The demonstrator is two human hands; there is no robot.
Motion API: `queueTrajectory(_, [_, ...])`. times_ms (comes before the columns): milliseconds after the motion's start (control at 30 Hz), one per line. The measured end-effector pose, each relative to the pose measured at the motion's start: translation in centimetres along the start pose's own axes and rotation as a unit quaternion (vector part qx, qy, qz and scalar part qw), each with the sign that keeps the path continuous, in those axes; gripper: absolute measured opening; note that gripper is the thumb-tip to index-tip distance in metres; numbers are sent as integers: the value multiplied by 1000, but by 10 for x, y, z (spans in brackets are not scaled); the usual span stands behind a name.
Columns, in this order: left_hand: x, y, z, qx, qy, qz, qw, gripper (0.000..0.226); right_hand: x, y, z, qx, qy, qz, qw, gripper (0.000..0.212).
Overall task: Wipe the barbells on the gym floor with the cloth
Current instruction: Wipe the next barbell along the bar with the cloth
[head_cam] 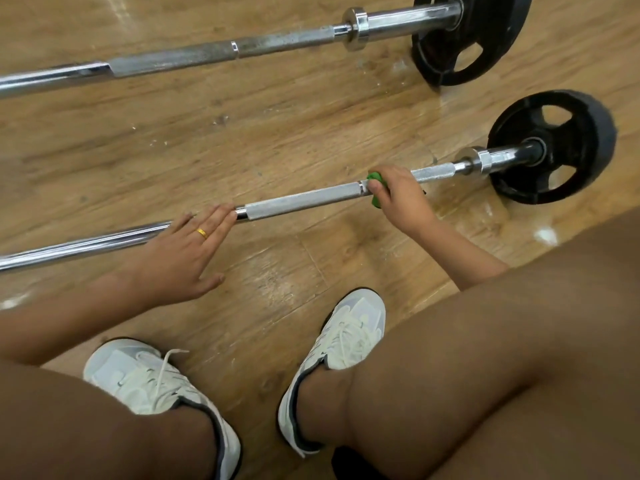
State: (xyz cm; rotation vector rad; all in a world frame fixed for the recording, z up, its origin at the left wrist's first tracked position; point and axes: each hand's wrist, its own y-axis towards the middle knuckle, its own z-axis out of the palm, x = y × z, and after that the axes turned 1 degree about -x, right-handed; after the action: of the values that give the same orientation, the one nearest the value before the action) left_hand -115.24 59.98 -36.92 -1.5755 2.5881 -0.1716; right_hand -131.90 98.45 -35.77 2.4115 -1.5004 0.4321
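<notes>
Head view. Two barbells lie side by side on the scuffed wood-plank floor [242, 126].

The near chrome steel barbell with knurled grip sections [301, 199] runs from lower left to a black rubber weight plate [585, 147] at right. The far chrome barbell [277, 41], duller and speckled, lies well apart from it, with its own black plate [485, 39].

The right hand [398, 199] grips the near bar close to its collar. Its fingers curl round a small green cloth [375, 178], which is bunched against the bar.

The left hand [180, 251] rests on the same bar where smooth chrome meets knurling. Its fingers [214, 223] are straight and close together, with the thumb apart. One finger carries a gold ring [202, 233].

Two white lace-up sneakers [346, 334] stand just beside the near bar.
</notes>
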Motion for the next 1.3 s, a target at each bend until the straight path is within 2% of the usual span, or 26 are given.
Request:
queueTrajectory(100, [5, 5, -3, 3, 6, -10, 1000, 98, -10, 8, -8, 16, -5, -34, 999, 29])
queueTrajectory(267, [14, 4, 0, -26, 8, -23, 999, 97, -4, 24, -1, -3, -8, -26, 1000, 27])
queueTrajectory(400, [22, 6, 0, -27, 0, -22, 999, 96, -2, 26, -3, 24, -25, -72, 997, 29])
queueTrajectory(567, [28, 3, 0, -30, 4, -36, 999, 101, 3, 32, 0, -12, -4, -35, 999, 18])
queueTrajectory(667, [30, 5, 1, -20, 6, -37, 999, 105, 8, 33, 7, -26, -7, -27, 999, 18])
queueTrajectory(833, [29, 6, 0, 3, 8, -51, 999, 111, 18, 35, 1, 49, -25, -107, 993, 12])
queueTrajectory(900, [28, 6, 1, 6, 8, -51, 999, 111, 17, 35, -6, 77, -33, -119, 989, 19])
queueTrajectory(967, [29, 7, 2, 3, 5, -56, 998, 112, 12, 37, -16, 82, -43, -88, 992, 28])
queueTrajectory(1067, [29, 7, 2, 4, -2, -61, 998, 113, 4, 36, -21, 60, -48, -36, 996, 28])
queueTrajectory(1167, [29, 7, 2, 5, -6, -58, 998, 111, 22, 34, -10, 47, -34, -53, 997, 26])
queueTrajectory(1300, [36, 8, 0, 10, -25, -50, 998, 106, 52, 38, 12, 69, 0, -119, 990, 26])
